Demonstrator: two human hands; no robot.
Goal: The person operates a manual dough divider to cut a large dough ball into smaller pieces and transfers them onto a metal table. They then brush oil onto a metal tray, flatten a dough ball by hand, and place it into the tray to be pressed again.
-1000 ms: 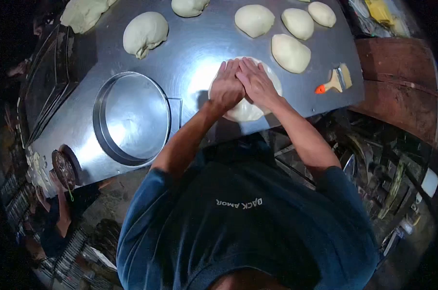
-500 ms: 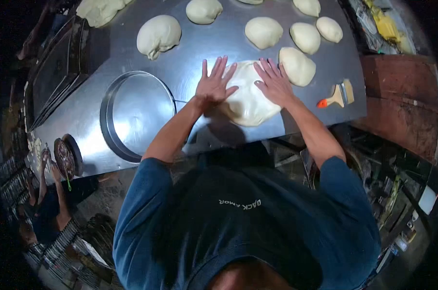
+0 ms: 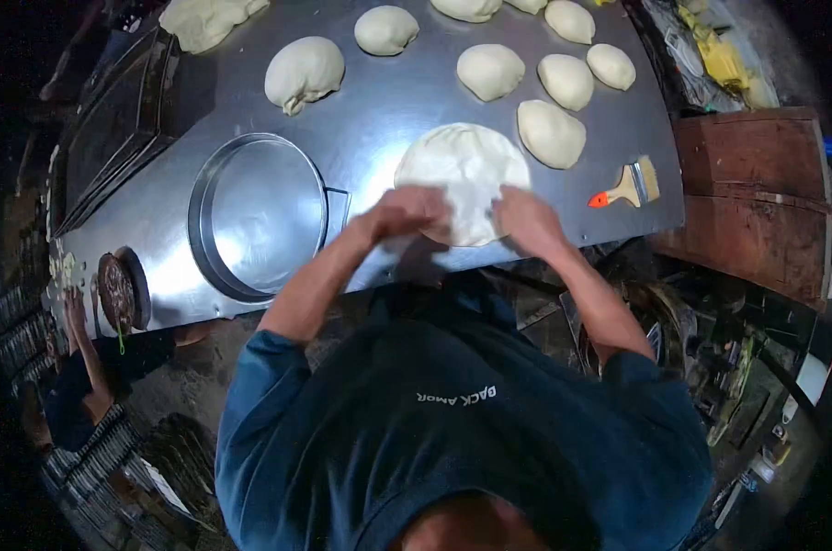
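Near the front edge of the steel table (image 3: 379, 101), I see a flattened round of dough (image 3: 466, 174) lying flat on the metal, and I use it as my landmark. My left hand (image 3: 399, 213) sits at the near left rim of that round, fingers curled over its edge; my right hand (image 3: 524, 220) sits at the near right rim, also curled over it. Both hands are blurred, so I cannot tell whether the fingers pinch the dough or only press on it. Left of the round, close by, a shallow round metal pan (image 3: 258, 213) rests on the table, its rim just apart from the dough. Right of the round and slightly farther from me lies an oval dough ball (image 3: 551, 133), just beside the round's rim. Right of that ball, near the table's corner, a pastry brush (image 3: 625, 186) with an orange-tipped handle lies flat. Beyond the round, several more dough balls (image 3: 489, 71) stand apart from each other in loose rows, and a bigger lump (image 3: 304, 71) sits far left of them. Well to the left of the round, past the pan, at the table's far end, another person's hand (image 3: 74, 308) reaches up near a small dark round tin (image 3: 118, 292).
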